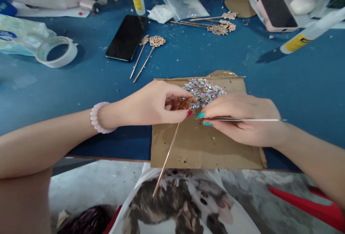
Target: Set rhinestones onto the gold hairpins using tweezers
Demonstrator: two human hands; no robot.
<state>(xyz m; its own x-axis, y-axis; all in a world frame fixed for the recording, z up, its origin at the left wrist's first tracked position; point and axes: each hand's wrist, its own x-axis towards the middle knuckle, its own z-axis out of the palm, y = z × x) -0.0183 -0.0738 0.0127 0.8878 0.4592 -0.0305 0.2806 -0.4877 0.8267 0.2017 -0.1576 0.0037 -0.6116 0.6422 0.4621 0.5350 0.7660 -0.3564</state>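
Note:
My left hand [159, 103] pinches the ornate head of a gold hairpin [170, 151], whose long stem slants down past the table edge toward my lap. The fingers partly hide its head. Between the thumb and fingers of my right hand [239, 117] lies a thin metal tool like tweezers [250, 120], its tip pointing left toward the hairpin head. Whether the tip holds anything is too small to tell. Just beyond both hands, a heap of small shiny multicoloured rhinestones [201, 89] lies on a piece of brown cardboard [188, 148].
Two gold hairpins [151, 52] lie beside a black phone [127, 38]. Several more hairpins [221, 27] are farther back near a plastic bag [185, 8]. Glue bottles [299, 43] stand right and back. A tape roll [56, 51] sits left; a pink phone [277, 13] is back right.

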